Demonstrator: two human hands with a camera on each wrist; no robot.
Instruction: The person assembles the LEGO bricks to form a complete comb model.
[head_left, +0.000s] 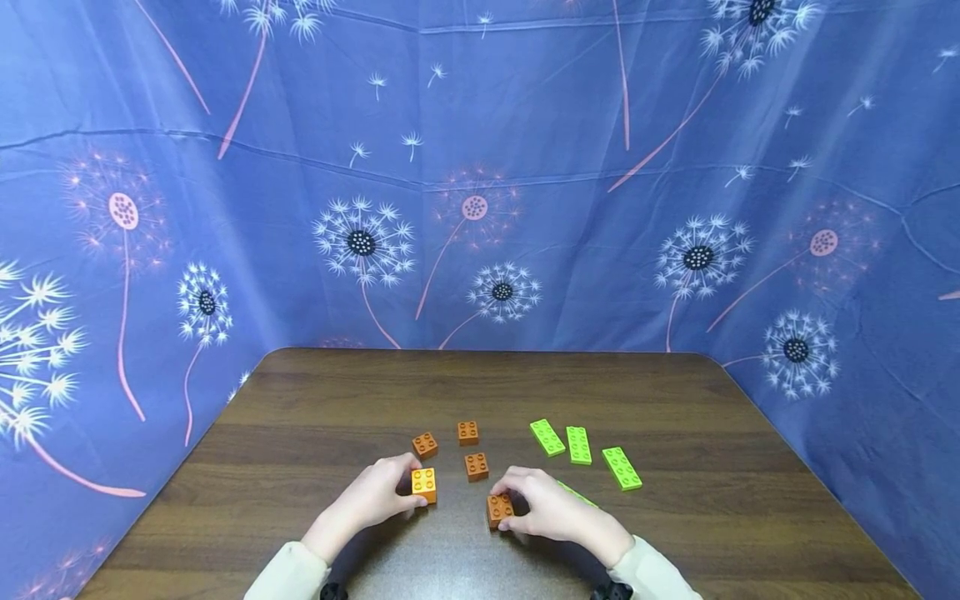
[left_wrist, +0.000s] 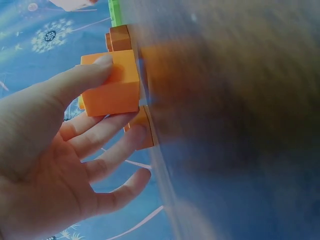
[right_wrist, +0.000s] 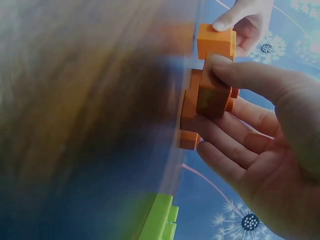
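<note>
Left fingers (head_left: 407,502) pinch orange block (head_left: 423,483), right fingers (head_left: 517,523) brown block (head_left: 500,510). Probably light, stiff; grip sides below studs (head_left: 423,474).

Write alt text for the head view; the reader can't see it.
A left hand pinches a yellow-orange four-stud toy brick, a right hand an orange-brown brick, at a wooden table. Three more orange-brown bricks lie beyond, lime-green bricks to the right; blue dandelion-print cloth hangs behind.
</note>
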